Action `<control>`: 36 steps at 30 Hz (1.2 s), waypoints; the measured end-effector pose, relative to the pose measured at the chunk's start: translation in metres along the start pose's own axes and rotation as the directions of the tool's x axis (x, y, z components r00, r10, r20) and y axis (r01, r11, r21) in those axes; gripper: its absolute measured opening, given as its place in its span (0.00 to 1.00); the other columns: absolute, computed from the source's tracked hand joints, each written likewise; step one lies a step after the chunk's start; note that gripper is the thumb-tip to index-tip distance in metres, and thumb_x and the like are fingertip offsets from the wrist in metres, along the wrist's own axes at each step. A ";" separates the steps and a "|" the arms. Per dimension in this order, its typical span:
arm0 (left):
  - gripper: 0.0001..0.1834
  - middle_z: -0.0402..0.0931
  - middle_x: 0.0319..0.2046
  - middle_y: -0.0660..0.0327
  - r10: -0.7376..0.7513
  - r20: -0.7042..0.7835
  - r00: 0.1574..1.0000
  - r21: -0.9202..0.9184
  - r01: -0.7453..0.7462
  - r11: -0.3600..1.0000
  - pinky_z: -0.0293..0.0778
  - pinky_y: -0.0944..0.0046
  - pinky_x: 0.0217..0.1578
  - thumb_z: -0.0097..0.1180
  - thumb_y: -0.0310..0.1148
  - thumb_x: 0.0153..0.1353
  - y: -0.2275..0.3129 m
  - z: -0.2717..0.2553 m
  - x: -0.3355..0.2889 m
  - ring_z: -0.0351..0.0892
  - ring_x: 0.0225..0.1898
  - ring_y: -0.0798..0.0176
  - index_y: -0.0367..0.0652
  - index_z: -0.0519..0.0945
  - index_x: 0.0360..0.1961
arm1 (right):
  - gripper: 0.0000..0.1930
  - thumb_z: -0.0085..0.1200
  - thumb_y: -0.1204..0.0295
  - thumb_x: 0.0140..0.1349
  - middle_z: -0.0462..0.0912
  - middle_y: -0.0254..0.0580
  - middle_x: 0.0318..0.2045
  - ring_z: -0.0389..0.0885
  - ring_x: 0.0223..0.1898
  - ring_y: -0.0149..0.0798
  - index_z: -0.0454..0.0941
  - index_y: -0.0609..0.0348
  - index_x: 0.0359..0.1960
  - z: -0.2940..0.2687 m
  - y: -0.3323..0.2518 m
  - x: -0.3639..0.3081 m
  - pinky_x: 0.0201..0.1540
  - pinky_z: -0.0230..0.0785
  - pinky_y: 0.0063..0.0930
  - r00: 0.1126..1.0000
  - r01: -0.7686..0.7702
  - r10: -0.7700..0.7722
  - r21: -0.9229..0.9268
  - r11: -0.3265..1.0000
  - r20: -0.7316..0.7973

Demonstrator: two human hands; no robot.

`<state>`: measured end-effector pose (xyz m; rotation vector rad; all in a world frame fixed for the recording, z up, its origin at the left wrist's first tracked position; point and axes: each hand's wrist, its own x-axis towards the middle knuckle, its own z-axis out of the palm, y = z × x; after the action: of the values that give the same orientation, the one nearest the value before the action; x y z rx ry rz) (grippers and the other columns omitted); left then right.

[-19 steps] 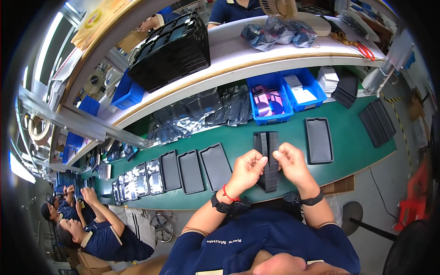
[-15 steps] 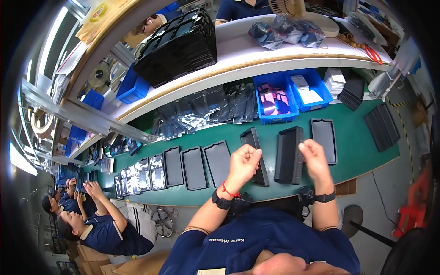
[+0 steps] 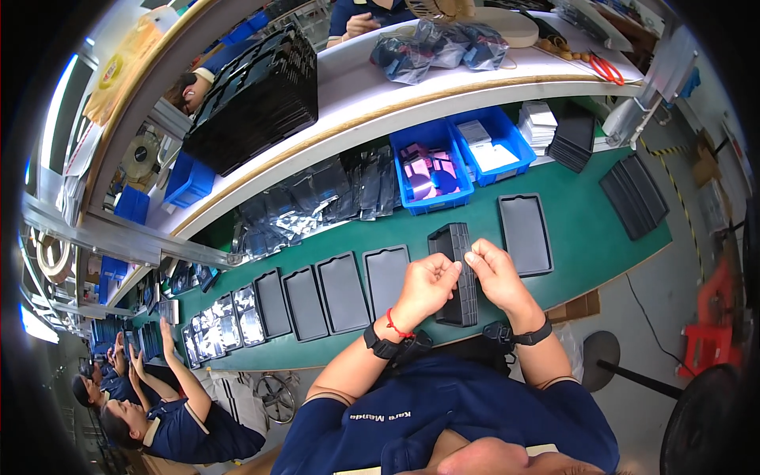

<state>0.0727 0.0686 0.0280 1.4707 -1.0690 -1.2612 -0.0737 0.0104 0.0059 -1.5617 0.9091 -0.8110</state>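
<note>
A black plastic tray stands tilted on its long edge in front of me, its ribbed outer side toward the right; whether several are nested in it I cannot tell. My left hand is closed at its upper edge, thumb and fingers pinched together. From the right, my right hand pinches the same edge, fingertips close to those of the left. A flat black tray lies just left of the hands, its lower part hidden by the left hand. Another flat tray lies to the right.
More black trays and silvery bags line the green bench leftward. Blue bins, white card stacks and stacked black trays lie beyond. A white shelf overhangs the back; co-workers sit at left.
The tray by my left hand now lies flat to the left. My left hand has moved right to the tilted tray, close to my right hand. The view has shifted.
</note>
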 end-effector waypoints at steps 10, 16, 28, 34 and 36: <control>0.14 0.73 0.12 0.58 0.037 -0.039 0.999 0.446 -0.016 0.895 0.70 0.65 0.17 0.59 0.35 0.50 -0.047 0.008 0.024 0.74 0.14 0.63 0.37 0.74 0.16 | 0.09 0.45 0.72 0.64 0.70 0.26 0.22 0.65 0.25 0.23 0.72 0.58 0.26 -0.086 0.027 0.008 0.32 0.60 0.18 0.958 -0.211 0.262 0.326 0.921 -0.120; 0.13 0.74 0.15 0.49 0.167 -0.057 0.984 0.679 -0.084 0.729 0.72 0.54 0.25 0.59 0.37 0.43 -0.049 -0.031 0.020 0.76 0.21 0.46 0.38 0.74 0.15 | 0.07 0.47 0.73 0.62 0.69 0.28 0.21 0.67 0.24 0.24 0.72 0.60 0.27 -0.073 0.017 0.007 0.31 0.62 0.18 0.992 -0.114 0.122 0.293 0.949 -0.010; 0.17 0.68 0.14 0.68 0.103 0.017 0.995 0.033 -0.103 0.994 0.60 0.76 0.14 0.50 0.39 0.64 0.000 0.029 0.012 0.65 0.13 0.78 0.44 0.67 0.19 | 0.08 0.47 0.70 0.62 0.67 0.27 0.17 0.63 0.21 0.21 0.71 0.58 0.25 -0.037 0.007 0.003 0.23 0.58 0.18 0.992 -0.101 0.082 0.230 0.968 0.092; 0.18 0.69 0.10 0.66 -0.068 -0.002 0.998 0.040 0.068 0.997 0.61 0.73 0.13 0.53 0.40 0.61 -0.010 0.026 0.030 0.66 0.11 0.75 0.42 0.71 0.18 | 0.08 0.46 0.70 0.63 0.67 0.27 0.17 0.63 0.18 0.23 0.72 0.59 0.27 -0.115 0.034 -0.006 0.21 0.59 0.17 0.942 -0.245 0.322 0.458 0.854 -0.096; 0.21 0.71 0.12 0.54 0.055 0.004 0.998 0.543 -0.048 0.838 0.66 0.61 0.17 0.55 0.43 0.58 -0.045 0.023 0.048 0.72 0.14 0.60 0.37 0.73 0.17 | 0.08 0.46 0.71 0.63 0.67 0.27 0.17 0.64 0.18 0.24 0.72 0.60 0.27 -0.112 0.018 -0.007 0.20 0.60 0.18 0.947 -0.262 0.313 0.385 0.885 -0.077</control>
<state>0.0574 0.0299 -0.0282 1.8468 -1.5355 -0.9416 -0.1775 -0.0365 0.0060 -1.0210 0.9938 -0.8256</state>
